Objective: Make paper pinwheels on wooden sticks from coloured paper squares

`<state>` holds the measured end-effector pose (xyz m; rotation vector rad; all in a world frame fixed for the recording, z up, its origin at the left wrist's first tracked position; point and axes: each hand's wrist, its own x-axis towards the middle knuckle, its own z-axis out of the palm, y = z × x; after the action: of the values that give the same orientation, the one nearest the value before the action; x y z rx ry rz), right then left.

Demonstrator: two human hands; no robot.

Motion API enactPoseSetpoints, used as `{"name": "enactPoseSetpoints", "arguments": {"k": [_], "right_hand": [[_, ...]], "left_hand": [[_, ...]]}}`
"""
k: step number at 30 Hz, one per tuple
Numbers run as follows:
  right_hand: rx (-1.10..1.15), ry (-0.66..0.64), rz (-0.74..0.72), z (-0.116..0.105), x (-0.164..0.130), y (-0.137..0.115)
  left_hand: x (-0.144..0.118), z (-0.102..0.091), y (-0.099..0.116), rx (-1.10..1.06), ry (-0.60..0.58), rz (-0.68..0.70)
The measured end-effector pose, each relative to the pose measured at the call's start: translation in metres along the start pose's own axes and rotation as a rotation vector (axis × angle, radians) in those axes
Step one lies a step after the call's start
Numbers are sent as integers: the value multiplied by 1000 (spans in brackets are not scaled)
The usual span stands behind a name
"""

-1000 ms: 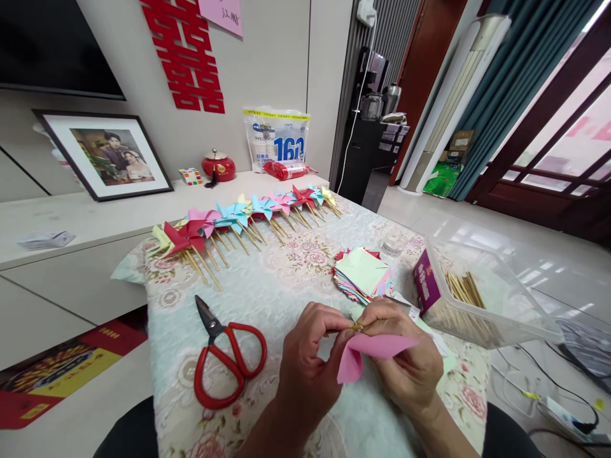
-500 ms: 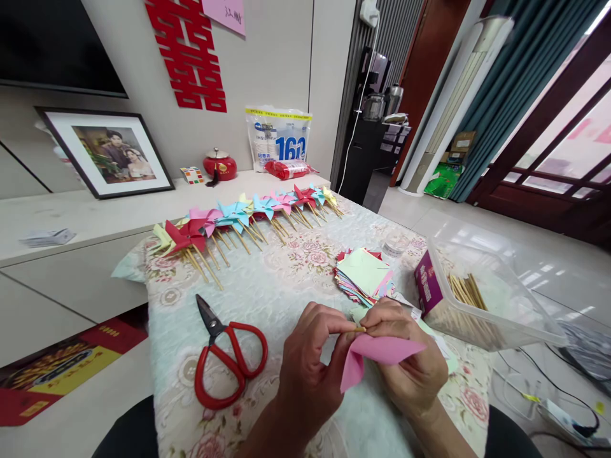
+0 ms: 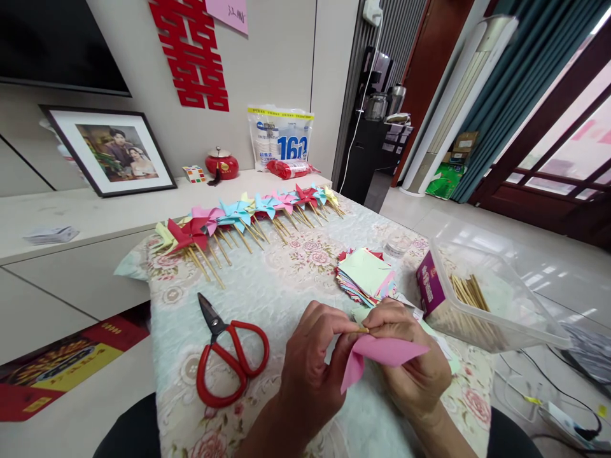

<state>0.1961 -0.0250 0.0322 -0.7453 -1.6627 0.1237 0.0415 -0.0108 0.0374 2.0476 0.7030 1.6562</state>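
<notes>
My left hand [image 3: 310, 369] and my right hand [image 3: 413, 362] meet over the near edge of the table. Between them they hold a folded pink paper square [image 3: 382, 353] and a thin wooden stick [image 3: 360, 329] at its top corner. My left thumb and fingers pinch the stick's tip; my right hand grips the paper from the right. Just beyond my hands lies a stack of coloured paper squares [image 3: 365, 273].
Red-handled scissors [image 3: 229, 356] lie to the left on the floral tablecloth [image 3: 286, 280]. A row of finished paper pinwheels [image 3: 248, 219] lines the far edge. A clear plastic box of sticks [image 3: 477, 299] stands at the right. A roll of tape [image 3: 397, 243] sits behind the stack.
My hands stay together on the pink paper and stick with only slight finger shifts. The view has drifted a little.
</notes>
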Motion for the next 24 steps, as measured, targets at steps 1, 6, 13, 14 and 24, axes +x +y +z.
{"name": "enactPoseSetpoints", "arguments": {"k": [1, 6, 13, 14, 24], "right_hand": [[-1, 0, 7, 0, 0, 0], [-15, 17, 18, 0, -1, 0], [-27, 51, 7, 2, 0, -1], [-18, 54, 9, 2, 0, -1], [-46, 37, -8, 1, -1, 2]], "left_hand": [[0, 0, 0, 1, -3, -3], [-1, 0, 0, -5, -12, -11], [-2, 2, 1, -18, 0, -1], [-2, 2, 1, -20, 2, -1], [-2, 2, -2, 25, -20, 26]]}}
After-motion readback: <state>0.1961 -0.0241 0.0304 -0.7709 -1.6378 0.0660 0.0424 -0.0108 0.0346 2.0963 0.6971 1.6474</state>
